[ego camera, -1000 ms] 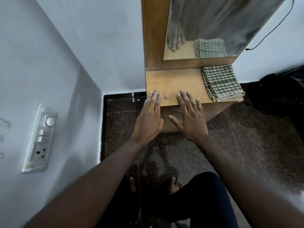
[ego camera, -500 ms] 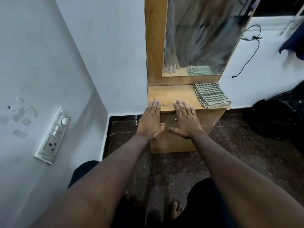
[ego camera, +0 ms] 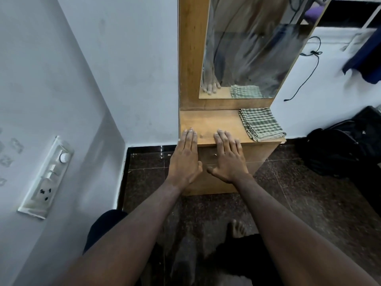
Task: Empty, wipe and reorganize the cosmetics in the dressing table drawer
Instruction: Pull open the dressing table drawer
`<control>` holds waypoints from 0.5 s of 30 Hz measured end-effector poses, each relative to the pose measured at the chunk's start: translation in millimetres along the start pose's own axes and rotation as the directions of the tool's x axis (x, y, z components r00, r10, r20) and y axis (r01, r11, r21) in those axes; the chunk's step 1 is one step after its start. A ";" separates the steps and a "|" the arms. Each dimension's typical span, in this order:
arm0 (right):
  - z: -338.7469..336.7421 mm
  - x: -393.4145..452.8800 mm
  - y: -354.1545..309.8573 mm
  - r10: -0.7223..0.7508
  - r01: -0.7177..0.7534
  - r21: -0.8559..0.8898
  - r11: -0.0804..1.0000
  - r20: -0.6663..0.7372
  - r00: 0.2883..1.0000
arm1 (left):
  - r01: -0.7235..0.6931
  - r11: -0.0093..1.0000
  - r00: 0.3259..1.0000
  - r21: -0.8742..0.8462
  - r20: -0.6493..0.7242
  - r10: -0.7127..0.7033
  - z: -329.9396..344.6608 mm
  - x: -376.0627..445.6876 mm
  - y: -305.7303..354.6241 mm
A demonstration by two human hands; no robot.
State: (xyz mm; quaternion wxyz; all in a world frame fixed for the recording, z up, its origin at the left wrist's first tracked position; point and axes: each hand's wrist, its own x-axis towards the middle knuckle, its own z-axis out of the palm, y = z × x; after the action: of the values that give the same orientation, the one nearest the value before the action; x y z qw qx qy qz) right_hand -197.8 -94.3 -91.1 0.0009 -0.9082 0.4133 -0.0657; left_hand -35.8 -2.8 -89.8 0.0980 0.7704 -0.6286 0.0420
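since frame before, view pulled back and rose; more mirror (ego camera: 247, 48) showed. your left hand (ego camera: 185, 159) and right hand (ego camera: 228, 159) lay flat, fingers straight, fingertips on front edge of dressing table (ego camera: 208, 122), holding nothing. drawer under hands, mostly hidden. folded checked cloth (ego camera: 260, 123) lay on top, right side.

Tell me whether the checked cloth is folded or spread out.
Folded: the checked cloth lies as a neat layered rectangle, stacked edges visible, on the dressing table top.
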 end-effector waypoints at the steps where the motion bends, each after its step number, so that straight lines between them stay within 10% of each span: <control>1: 2.0 -0.5 -1.3 0.005 -0.005 0.004 1.000 -0.020 1.000 | 0.010 1.000 1.000 0.008 -0.008 -0.010 2.1 -0.3 1.5; 15: 24.9 -50.1 16.4 0.051 -0.024 0.217 0.976 -0.123 0.991 | -0.163 0.985 0.981 -0.052 -0.113 0.156 22.8 -31.9 34.4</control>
State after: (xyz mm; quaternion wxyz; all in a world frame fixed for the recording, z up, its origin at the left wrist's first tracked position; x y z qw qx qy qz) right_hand -239.7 -68.8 -122.7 0.0738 -0.8888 0.4201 -0.1678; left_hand -77.3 16.6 -114.7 0.1519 0.7108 -0.6829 0.0724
